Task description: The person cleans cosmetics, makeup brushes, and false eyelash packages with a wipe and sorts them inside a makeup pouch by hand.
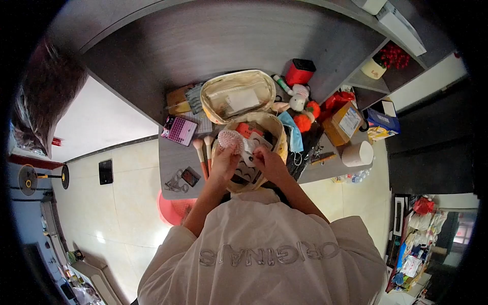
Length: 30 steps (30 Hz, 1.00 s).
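Note:
My left hand (225,163) is closed around a pink, round, bumpy thing (231,141) that looks like a small brush head; its exact kind is unclear. Between my hands is a small white thing (249,150) with a dark spot, pinched by the fingers of my right hand (268,161). Both hands are above an open cream cosmetic bag (281,133), its lid (237,81) tipped back. Inside the bag lie a red packet (247,129) and a false-eyelash box (245,173), partly covered by my hands. Two makeup brushes (199,147) lie left of the bag.
A purple eyeshadow palette (179,130), a coiled cable (175,182) and a small dark case (190,177) lie on the left. To the right are a blue mask (291,133), plush toys (299,100), a cardboard box (343,124) and a white paper roll (358,154).

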Tool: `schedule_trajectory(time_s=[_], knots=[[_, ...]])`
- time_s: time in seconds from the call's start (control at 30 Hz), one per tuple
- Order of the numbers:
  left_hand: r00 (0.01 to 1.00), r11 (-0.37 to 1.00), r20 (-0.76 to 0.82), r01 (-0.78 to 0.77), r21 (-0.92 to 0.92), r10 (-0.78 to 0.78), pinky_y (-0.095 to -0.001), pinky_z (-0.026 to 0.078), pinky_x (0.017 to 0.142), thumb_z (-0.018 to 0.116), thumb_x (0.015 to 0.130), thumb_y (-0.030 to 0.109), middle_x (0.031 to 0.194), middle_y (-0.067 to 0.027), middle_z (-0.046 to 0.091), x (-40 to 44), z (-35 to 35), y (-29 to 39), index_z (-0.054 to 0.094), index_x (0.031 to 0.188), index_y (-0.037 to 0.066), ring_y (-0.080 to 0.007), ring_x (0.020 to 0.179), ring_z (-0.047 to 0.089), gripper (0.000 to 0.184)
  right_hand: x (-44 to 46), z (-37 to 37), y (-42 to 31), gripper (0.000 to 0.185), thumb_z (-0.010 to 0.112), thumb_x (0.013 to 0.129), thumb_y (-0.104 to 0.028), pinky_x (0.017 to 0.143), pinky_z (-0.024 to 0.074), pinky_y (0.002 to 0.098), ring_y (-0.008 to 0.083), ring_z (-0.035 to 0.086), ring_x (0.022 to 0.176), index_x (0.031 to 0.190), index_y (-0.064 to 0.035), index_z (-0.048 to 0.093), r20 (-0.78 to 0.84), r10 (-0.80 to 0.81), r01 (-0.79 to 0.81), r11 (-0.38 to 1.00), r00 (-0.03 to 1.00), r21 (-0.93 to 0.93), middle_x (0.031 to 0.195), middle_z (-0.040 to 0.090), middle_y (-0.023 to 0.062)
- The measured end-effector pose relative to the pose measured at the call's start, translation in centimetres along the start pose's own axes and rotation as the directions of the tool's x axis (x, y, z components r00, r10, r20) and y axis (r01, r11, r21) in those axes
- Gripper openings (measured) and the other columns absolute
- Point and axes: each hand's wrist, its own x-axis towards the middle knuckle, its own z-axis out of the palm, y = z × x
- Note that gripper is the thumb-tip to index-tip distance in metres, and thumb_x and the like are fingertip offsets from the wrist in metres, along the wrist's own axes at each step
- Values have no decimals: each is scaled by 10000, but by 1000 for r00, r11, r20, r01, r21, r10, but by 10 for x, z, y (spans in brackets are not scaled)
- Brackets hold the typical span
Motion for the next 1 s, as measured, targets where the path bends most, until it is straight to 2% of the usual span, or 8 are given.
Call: schedule_trajectory(time_s=[0.1, 0.2, 0.3, 0.43, 0.6, 0.8, 0.9, 1.0], knots=[[992, 992, 43, -118, -46, 120, -298, 419, 782, 507, 803, 62, 999, -30, 509, 3, -2, -1, 444, 1061, 58, -151, 906, 507, 266, -2, 3, -1, 326, 561, 767, -258, 657, 441, 375, 318, 551, 748, 953, -15, 449, 16, -36, 35, 996, 999, 77, 820, 556, 152], [999, 999, 11, -44, -13, 44, -298, 421, 780, 500, 781, 25, 973, -36, 516, 1, 1, 6, 447, 1061, 47, -156, 887, 513, 285, -1, 18, 6, 277, 568, 748, -180, 640, 442, 332, 270, 554, 723, 951, -29, 454, 20, 12, -15, 990, 1000, 140, 794, 546, 144], [995, 984, 19, -104, 148, 102, -301, 423, 774, 501, 768, 19, 957, -44, 524, -9, 13, 0, 460, 1046, 39, -169, 867, 520, 283, -1, 40, 13, 292, 557, 762, -204, 600, 435, 321, 217, 548, 667, 959, -21, 446, -160, -306, 278, 944, 938, -179, 738, 543, 111], [996, 993, 46, -81, 90, 77, -296, 421, 781, 520, 787, 110, 972, -59, 532, -3, 8, -4, 472, 1035, 26, -183, 887, 524, 266, -2, 38, 6, 246, 524, 787, -208, 539, 424, 303, 155, 532, 590, 899, 4, 468, -92, -25, 18, 997, 995, -78, 662, 549, 84], [997, 952, -4, 67, -297, -71, -326, 403, 825, 413, 864, 270, 1001, -62, 527, -6, 17, 16, 471, 1050, 39, -195, 926, 511, 303, -3, 25, -1, 198, 525, 787, -173, 493, 411, 272, 122, 520, 534, 786, 24, 508, -28, 177, -169, 968, 984, 185, 609, 551, 78], [993, 956, -115, -7, -293, -28, -376, 368, 879, 357, 873, 373, 1051, -89, 507, 18, -33, -4, 442, 1085, 38, -242, 989, 478, 405, -1, 32, 5, 159, 548, 766, -135, 465, 397, 247, 93, 497, 505, 744, 20, 519, -52, 131, -118, 971, 990, 208, 579, 537, 39], [993, 962, -117, -21, -272, -11, -400, 357, 893, 366, 859, 423, 1070, -99, 497, 17, -29, 3, 427, 1099, 38, -263, 1002, 470, 458, -1, 24, -10, 159, 547, 769, -137, 462, 394, 247, 86, 494, 504, 747, 19, 522, 66, 235, -244, 922, 970, 302, 575, 532, 30], [996, 953, -82, -56, -299, 33, -406, 366, 877, 368, 861, 412, 1066, -96, 499, 10, -22, 10, 430, 1090, 41, -259, 985, 478, 441, 0, 35, 7, 160, 544, 770, -135, 463, 393, 244, 86, 495, 508, 745, 21, 522, -15, 115, -109, 969, 993, 220, 575, 531, 26]])
